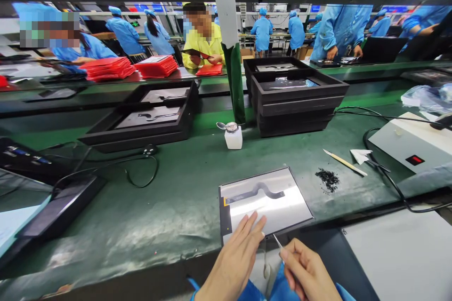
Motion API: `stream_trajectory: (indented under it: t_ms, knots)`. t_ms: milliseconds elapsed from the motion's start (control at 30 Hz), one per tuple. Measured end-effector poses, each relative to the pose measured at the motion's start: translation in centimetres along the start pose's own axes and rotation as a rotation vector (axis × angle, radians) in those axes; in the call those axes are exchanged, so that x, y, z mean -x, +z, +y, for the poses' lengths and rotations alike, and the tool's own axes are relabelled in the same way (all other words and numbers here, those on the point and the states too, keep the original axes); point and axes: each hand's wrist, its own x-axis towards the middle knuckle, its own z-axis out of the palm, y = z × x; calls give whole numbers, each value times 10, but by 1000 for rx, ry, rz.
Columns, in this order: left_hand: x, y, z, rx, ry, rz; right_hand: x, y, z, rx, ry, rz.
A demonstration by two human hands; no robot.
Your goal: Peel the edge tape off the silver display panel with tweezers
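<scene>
A flat display panel (pixel 282 204) with a silvery back lies at the front edge of the green bench, a dark ribbon cable (pixel 261 190) curving across it. My left hand (pixel 236 255) rests on the panel's near side, fingers stretched out and flat. Between the fingers of my right hand (pixel 306 268) is a thin, pointed metal tool (pixel 277 241); its kind is hard to tell. Its tip meets the panel's near edge. Right of the panel sits a small heap of black scraps (pixel 328 180).
Behind the panel stands a white dispenser bottle (pixel 233 137), lid up. Black foam trays (pixel 293 108) are stacked beyond it; more trays (pixel 151 127) lie left. A yellowish-handled tool (pixel 345 162) and a grey box (pixel 413 143) with cables are right. Co-workers sit across the bench.
</scene>
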Motion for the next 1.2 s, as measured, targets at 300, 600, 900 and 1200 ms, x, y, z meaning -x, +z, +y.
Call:
stream_trajectory:
  t_ms: [300,600,900,1200]
  knots:
    - [6,5,1,-9,9,-11,6,-16,8,654,-431,165]
    - [0,2,4,-37,9,30,1,-16,3,774,-507,163]
    - [2,5,3,-21,2,13,1,-16,-2,767,-520,173]
    - [4,4,2,-11,-7,1,-2,-14,-12,539,-254,94]
